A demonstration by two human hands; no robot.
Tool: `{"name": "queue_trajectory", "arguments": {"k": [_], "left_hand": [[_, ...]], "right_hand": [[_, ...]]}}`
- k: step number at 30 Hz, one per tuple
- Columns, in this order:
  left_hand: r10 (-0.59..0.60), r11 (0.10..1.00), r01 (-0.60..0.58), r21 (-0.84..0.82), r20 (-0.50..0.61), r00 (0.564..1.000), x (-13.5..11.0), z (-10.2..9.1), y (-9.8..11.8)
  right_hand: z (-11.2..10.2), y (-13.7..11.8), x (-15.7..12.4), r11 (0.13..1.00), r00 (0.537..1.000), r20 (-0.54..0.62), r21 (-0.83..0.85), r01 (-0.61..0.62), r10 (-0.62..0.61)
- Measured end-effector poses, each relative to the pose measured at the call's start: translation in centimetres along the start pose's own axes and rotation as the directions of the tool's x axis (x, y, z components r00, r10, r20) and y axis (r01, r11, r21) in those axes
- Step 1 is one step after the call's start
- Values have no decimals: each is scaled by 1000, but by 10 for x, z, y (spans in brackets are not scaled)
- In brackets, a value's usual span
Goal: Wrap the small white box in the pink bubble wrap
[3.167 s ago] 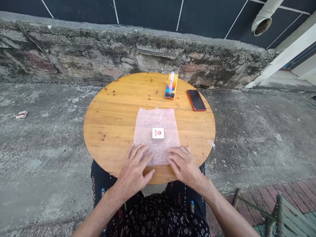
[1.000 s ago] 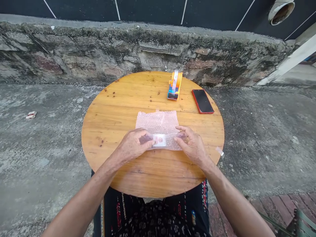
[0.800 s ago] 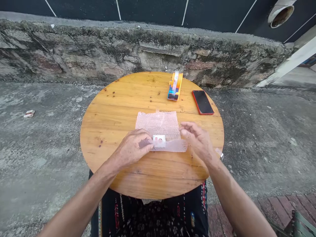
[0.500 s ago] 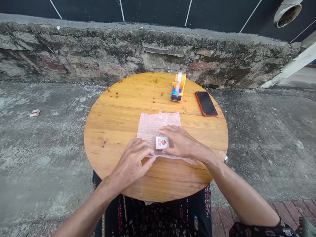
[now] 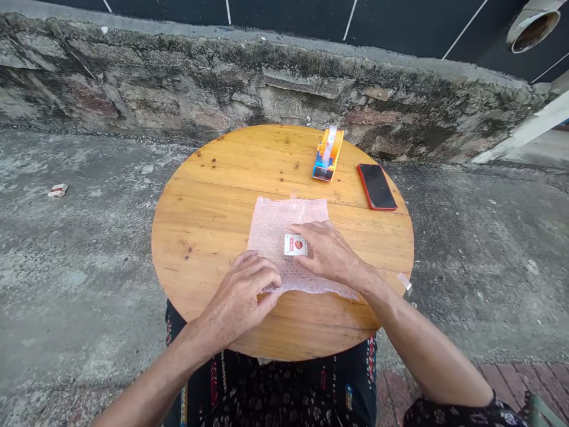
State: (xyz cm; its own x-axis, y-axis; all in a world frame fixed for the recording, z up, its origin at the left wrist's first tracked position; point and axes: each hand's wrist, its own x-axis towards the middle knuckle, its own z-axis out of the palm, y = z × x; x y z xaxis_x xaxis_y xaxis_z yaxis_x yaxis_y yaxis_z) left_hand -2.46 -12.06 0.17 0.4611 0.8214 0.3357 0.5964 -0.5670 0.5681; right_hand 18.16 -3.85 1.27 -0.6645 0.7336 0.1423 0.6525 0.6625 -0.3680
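A sheet of pinkish bubble wrap lies flat on the round wooden table. On it sits a small white box with a red mark. My right hand grips the box from its right side, fingers curled round it. My left hand pinches the near left corner of the bubble wrap against the table.
An orange and blue tape dispenser stands at the table's far side, a red-cased phone to its right. A strip of tape hangs at the table's right edge. A stone wall runs behind; concrete ground surrounds the table.
The near flap of bubble wrap that both hands had folded over the box is laid back down. My right hand moved onto the box; my left hand drew back to the sheet's near corner.
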Motion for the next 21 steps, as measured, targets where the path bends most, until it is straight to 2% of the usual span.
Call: {"name": "queue_trajectory", "arguments": {"k": [7,21], "left_hand": [[0,1000,0,3,3,1000,-1,-1,1],[-14,998,16,-62,46,999,-18,-1,7]], "right_hand": [[1,1,1,998,1000,26,-55,9,-7],[-2,-11,-9,1000,999,46,1,4,-4]]}}
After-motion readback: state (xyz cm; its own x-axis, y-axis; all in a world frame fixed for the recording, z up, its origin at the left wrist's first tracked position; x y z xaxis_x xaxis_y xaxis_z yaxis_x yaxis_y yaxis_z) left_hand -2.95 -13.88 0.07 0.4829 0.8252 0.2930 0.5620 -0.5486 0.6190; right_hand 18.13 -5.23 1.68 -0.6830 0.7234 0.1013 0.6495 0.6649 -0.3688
